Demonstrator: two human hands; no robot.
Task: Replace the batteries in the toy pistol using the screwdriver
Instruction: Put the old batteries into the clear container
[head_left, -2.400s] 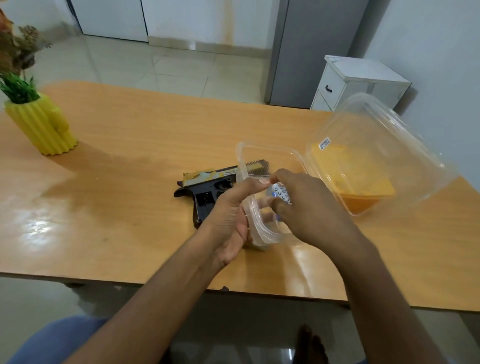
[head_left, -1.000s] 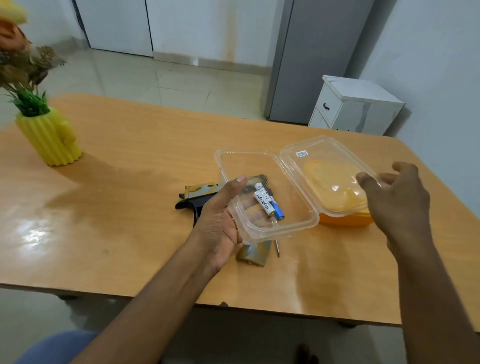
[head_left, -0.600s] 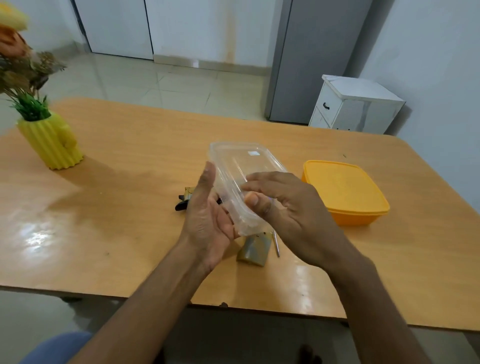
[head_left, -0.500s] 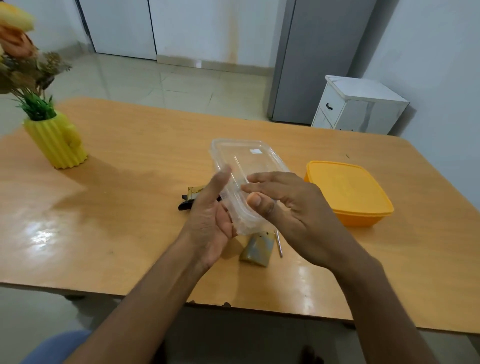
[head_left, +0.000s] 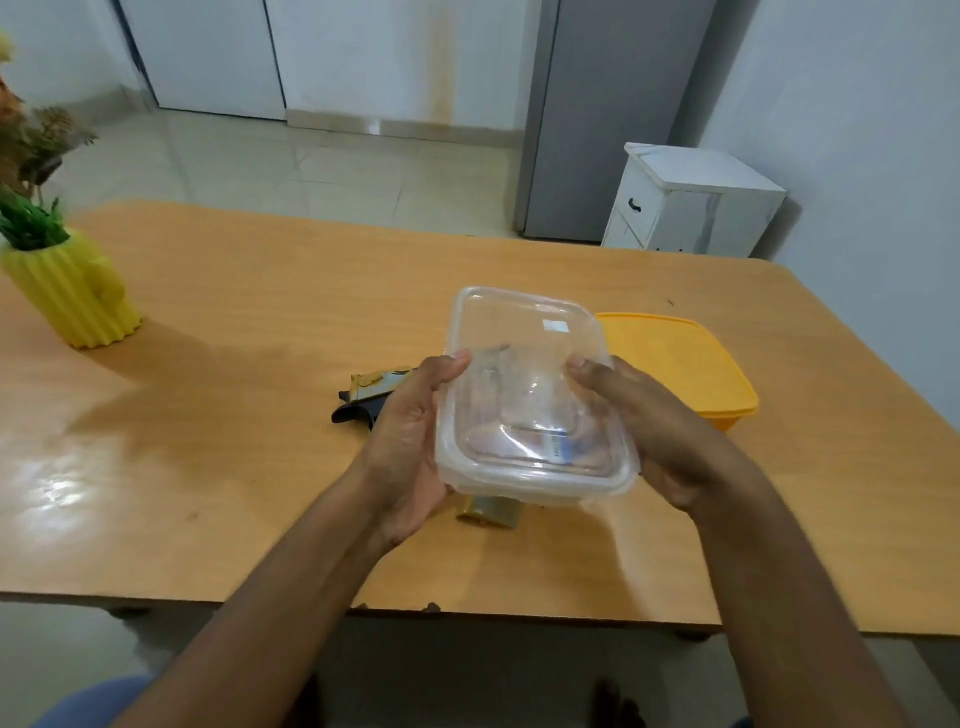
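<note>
At frame centre we hold the lidded container (head_left: 535, 395) above the table (head_left: 234, 467), left hand (head_left: 410, 441) on its left side, right hand (head_left: 654, 421) on its right. Behind it lie the toy pistol (head_left: 371, 397) to the left and a closed box (head_left: 680, 364) to the right. A vase (head_left: 72, 291) stands at the table's left edge.

Both forearms reach forward, bare, converging in front of the body. The left hand (head_left: 410, 441) is turned palm inward, thumb up along the clear box (head_left: 530, 395) it grips; the right hand (head_left: 654, 421) mirrors it, fingers probably curled underneath, though the plastic blurs them.
</note>
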